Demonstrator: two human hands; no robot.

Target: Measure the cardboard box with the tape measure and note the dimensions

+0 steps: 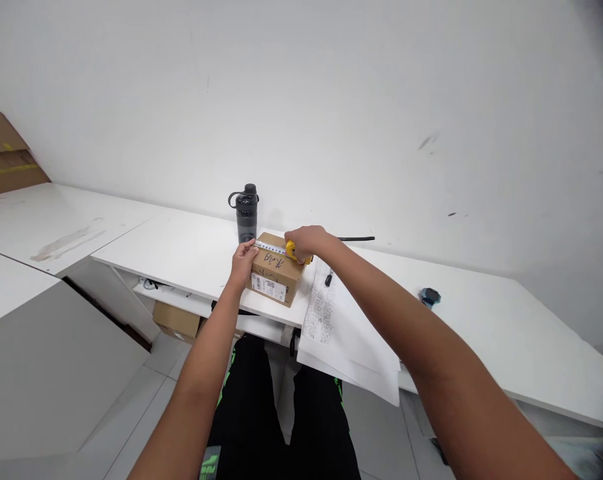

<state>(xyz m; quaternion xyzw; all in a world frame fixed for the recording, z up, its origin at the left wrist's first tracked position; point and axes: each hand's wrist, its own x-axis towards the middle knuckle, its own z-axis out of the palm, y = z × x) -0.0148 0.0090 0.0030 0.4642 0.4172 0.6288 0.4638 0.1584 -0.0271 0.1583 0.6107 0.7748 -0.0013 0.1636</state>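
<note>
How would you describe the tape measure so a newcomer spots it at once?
On the white table, find the cardboard box near the dark bottle. The tape measure is in the grip of the right hand, its pale strip stretched along the box's top. Bright yellow colouring sets it apart from both neighbours.

White desk [471, 320], long, back edge along wall; taking the labelled cardboard box [274, 272] on it as clock centre with 12 toward the wall, there's a dark bottle [246, 215] upright at 11, a thin black rod [359, 238] by the wall at 2, a small dark-and-blue device [429, 296] at 3, and loose paper sheets [349, 330] at 4, overhanging the front edge. Second white table [11, 210] adjoins at 9 to 10, brownish smears on top, taped cartons [4, 163] at its far 10 o'clock end. Under-desk shelf [179, 295] shows between 8 and 9, dark cable [149, 284] on it.
</note>
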